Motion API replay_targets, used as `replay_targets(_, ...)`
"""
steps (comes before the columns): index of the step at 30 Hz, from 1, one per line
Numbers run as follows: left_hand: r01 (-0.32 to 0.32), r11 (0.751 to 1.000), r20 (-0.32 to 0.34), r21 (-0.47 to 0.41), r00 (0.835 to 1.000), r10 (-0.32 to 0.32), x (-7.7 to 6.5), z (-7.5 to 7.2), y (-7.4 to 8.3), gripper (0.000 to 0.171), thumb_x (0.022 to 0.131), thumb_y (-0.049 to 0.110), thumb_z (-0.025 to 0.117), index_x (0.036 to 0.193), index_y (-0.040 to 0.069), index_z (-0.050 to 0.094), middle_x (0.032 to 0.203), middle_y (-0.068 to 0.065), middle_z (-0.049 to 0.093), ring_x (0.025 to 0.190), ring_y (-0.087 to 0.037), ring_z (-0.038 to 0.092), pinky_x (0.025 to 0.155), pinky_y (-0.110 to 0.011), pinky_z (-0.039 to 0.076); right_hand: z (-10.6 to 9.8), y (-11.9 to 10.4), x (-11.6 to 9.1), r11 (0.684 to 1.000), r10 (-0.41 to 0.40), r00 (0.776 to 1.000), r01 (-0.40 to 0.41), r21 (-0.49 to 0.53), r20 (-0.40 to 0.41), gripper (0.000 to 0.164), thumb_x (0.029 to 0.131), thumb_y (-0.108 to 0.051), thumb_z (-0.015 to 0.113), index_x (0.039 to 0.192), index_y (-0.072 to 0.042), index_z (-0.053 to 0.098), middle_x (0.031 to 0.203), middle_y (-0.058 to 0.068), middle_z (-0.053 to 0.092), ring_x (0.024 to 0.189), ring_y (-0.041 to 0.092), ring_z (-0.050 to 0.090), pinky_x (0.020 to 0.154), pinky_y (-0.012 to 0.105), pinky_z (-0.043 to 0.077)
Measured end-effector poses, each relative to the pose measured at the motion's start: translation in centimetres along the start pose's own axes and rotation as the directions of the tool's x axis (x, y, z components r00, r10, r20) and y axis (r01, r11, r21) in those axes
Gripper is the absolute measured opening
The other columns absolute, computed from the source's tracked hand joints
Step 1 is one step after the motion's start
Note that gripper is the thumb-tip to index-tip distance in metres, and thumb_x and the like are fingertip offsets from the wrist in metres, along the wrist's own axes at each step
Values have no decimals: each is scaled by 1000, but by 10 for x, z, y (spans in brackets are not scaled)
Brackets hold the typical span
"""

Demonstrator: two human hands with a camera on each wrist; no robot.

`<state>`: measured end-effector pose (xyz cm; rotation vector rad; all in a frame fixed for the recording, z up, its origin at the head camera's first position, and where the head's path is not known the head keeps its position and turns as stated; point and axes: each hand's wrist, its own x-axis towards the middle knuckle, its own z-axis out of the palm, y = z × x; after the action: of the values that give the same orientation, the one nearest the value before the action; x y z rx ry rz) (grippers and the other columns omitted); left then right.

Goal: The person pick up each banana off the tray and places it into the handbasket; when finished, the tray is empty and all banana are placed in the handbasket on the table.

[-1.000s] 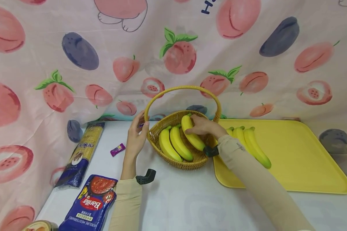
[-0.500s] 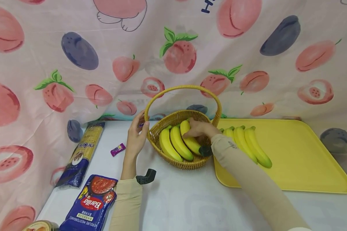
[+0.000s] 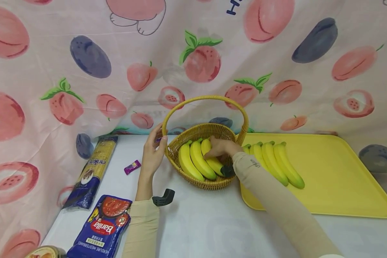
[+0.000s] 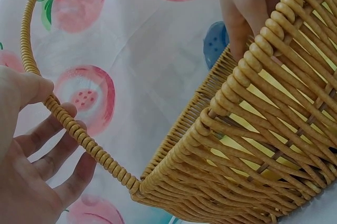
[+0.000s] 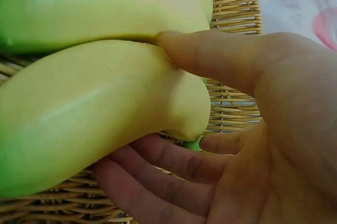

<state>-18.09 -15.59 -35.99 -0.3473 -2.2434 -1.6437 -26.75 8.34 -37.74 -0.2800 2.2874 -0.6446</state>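
The banana in hand [image 3: 214, 165] sits inside the wicker basket [image 3: 201, 184], on the right of two other bananas [image 3: 195, 160] and close against the nearer of those. It is yellow and gently curved, shading to green at its blunt end, with a small green tip at the stem; the stem end points far and a little left, and the near end is partly covered by a black wrist mount [image 3: 226, 171].

The right hand [image 3: 224, 147] reaches in from the right, its forearm slanting across from the near right. It holds the banana near the stem end: the right wrist view shows the thumb along the upper side and the fingers curved beneath, on the opposite side. The left hand [image 3: 153, 154] is well apart from it, upright at the basket's left end, clasping the foot of the arched handle [image 3: 206, 97] between the thumb and curled fingers. Both wrists come out of beige sleeves.

To the right, a yellow tray [image 3: 335, 172] carries a row of bananas [image 3: 290, 166], partly hidden behind the right sleeve. On the left lie a small purple packet [image 3: 132, 167], a long pasta bag [image 3: 91, 172] and, nearer, a blue Barilla pouch [image 3: 100, 229]. A fruit-print cloth [image 3: 142, 46] hangs at the far side.
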Motion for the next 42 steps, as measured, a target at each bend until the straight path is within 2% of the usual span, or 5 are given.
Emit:
replay_targets(9, 13, 1000, 0, 3, 1000, -13, 0, 1, 1, 44, 98, 7, 46, 142, 4, 39, 131, -22, 50, 121, -32, 50, 101, -45, 44, -2, 3, -10, 986, -63, 994, 48, -157, -90, 92, 92, -47, 54, 152, -5, -2, 157, 17, 20, 143, 33, 24, 115, 49, 27)
replay_targets(14, 16, 1000, 4, 0, 1000, -16, 0, 1, 1, 44, 98, 7, 46, 142, 4, 39, 131, -22, 50, 123, -32, 49, 103, -46, 43, -4, 6, -20, 978, -148, 976, 120, -171, -160, 80, 92, -43, 55, 151, -6, 15, 149, 17, 37, 135, 33, 39, 108, 49, 36)
replay_targets(19, 13, 1000, 5, 0, 1000, -13, 0, 1, 1, 44, 98, 7, 46, 142, 4, 38, 132, -24, 49, 123, -33, 49, 102, -48, 43, -2, 14, -33, 965, -237, 945, 201, -169, -225, 60, 93, -39, 55, 142, -8, 38, 121, 13, 60, 106, 25, 58, 89, 42, 49)
replay_targets(27, -12, 1000, -24, 3, 1000, 12, 7, 4, -34, 43, 99, 20, 48, 141, 21, 42, 130, -12, 53, 120, -23, 51, 101, -45, 45, 5, 30, -54, 925, -380, 872, 347, -156, -310, 43, 95, -32, 54, 130, -7, 52, 112, 9, 62, 96, 21, 60, 82, 37, 51)
replay_targets(42, 2, 1000, -11, 19, 1000, -2, 1, 4, 3, 44, 98, 6, 46, 142, 2, 38, 128, -24, 51, 120, -34, 50, 102, -48, 44, 27, 68, -79, 859, -453, 713, 509, -49, -535, 27, 96, -31, 54, 119, -18, 58, 113, 3, 64, 99, 15, 58, 84, 36, 50)
